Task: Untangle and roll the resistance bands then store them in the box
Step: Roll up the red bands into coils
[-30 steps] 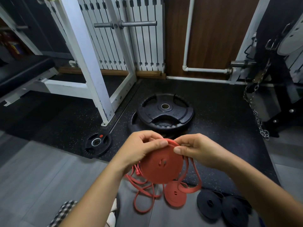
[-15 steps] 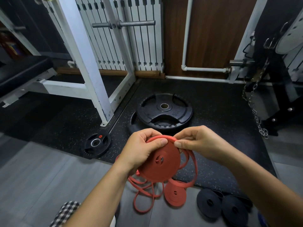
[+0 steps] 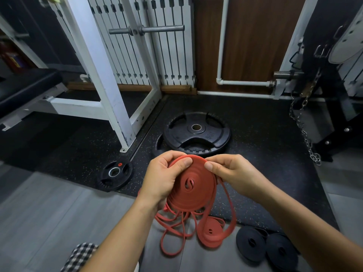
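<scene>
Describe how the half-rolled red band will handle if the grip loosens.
Likely unwinds: the red coil is wound strap, pinched at its rim by left hand and right hand. Its loose tail hangs in limp loops, so probably floppy and snag-prone. On edge, the round coil may roll.

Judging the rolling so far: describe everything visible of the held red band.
The red band looks like matte rubber, wound into a flat spiral disc with a small open centre. It is held on edge, facing the camera. The left hand grips its left edge, thumb on the face; the right hand pinches the top right rim. Unrolled loops hang below.
</scene>
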Available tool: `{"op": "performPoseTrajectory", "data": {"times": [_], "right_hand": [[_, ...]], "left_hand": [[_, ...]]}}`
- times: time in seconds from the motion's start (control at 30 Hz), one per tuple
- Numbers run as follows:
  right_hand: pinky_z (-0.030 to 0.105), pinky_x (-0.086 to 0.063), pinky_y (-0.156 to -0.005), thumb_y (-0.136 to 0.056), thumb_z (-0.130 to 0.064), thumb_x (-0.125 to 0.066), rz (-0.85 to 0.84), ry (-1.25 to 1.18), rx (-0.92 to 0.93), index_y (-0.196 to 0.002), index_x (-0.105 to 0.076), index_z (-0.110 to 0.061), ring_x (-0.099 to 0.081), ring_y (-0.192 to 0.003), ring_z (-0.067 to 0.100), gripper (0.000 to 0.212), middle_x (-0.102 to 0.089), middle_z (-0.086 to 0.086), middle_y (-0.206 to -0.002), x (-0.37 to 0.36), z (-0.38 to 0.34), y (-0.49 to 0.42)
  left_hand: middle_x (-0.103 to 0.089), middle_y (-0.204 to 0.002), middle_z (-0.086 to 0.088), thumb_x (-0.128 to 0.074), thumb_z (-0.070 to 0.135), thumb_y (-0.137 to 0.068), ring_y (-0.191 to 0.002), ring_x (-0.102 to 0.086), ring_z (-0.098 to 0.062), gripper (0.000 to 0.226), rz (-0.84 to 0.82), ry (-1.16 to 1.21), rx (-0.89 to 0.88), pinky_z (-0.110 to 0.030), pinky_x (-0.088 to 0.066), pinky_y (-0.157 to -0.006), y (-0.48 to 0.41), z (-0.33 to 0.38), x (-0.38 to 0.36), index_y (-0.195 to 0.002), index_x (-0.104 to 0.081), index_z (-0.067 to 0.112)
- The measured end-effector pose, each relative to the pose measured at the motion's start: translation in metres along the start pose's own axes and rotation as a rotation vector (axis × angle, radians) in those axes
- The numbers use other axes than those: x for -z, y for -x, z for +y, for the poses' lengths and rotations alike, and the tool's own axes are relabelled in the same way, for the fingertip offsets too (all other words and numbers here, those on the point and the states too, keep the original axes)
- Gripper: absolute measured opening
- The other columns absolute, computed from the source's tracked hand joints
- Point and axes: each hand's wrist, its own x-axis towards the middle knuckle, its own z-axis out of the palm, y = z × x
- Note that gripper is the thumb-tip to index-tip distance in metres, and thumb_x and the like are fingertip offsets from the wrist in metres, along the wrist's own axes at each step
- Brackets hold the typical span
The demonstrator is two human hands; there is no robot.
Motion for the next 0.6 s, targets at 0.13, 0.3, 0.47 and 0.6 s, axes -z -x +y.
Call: {"op": "performPoseTrajectory", "data": {"times": [0.13,0.3,0.47,0.6], "right_hand": [[0.025,-0.055,-0.083,-0.094,-0.019,-0.05,0.01,-0.052,0.036,-0.096,-0.065,-0.029,-0.068,-0.088,0.01,0.019,-0.072,-0.001,-0.094,-0.005,-0.002,0.001],[0.013,-0.049,-0.075,-0.095,-0.021,-0.046,0.023,-0.096,0.047,-0.097,-0.062,-0.033,-0.065,-0.083,-0.002,0.02,-0.071,-0.016,-0.085,-0.014,0.002,0.005],[0.015,-0.051,-0.072,-0.095,-0.019,-0.047,0.06,-0.197,0.014,-0.112,-0.061,-0.017,-0.067,-0.086,0.005,0.022,-0.071,-0.001,-0.095,-0.021,0.006,0.006],[0.01,-0.047,-0.059,-0.095,-0.013,-0.047,-0.015,-0.201,-0.032,-0.103,-0.064,-0.014,-0.065,-0.067,-0.002,0.019,-0.071,-0.008,-0.074,-0.009,0.002,0.005]], "left_hand": [[-0.066,-0.061,0.004,-0.062,0.003,-0.082,-0.056,-0.06,-0.007,0.01,0.105,0.141,0.04,-0.019,-0.052,-0.054,-0.001,0.004,-0.003,-0.077,-0.064,0.011],[-0.067,-0.061,0.002,-0.059,0.006,-0.085,-0.055,-0.061,-0.009,0.01,0.186,0.226,0.043,-0.023,-0.052,-0.056,-0.004,0.006,-0.001,-0.078,-0.063,0.011],[-0.068,-0.071,-0.007,-0.061,0.011,-0.083,-0.062,-0.062,-0.017,0.004,0.197,0.265,0.075,-0.032,-0.054,-0.063,-0.001,0.001,-0.002,-0.08,-0.064,0.011],[-0.067,-0.066,-0.002,-0.068,0.023,-0.068,-0.057,-0.062,-0.012,0.019,0.021,0.181,0.169,-0.025,-0.052,-0.056,-0.003,0.008,0.009,-0.082,-0.062,0.011]]}}
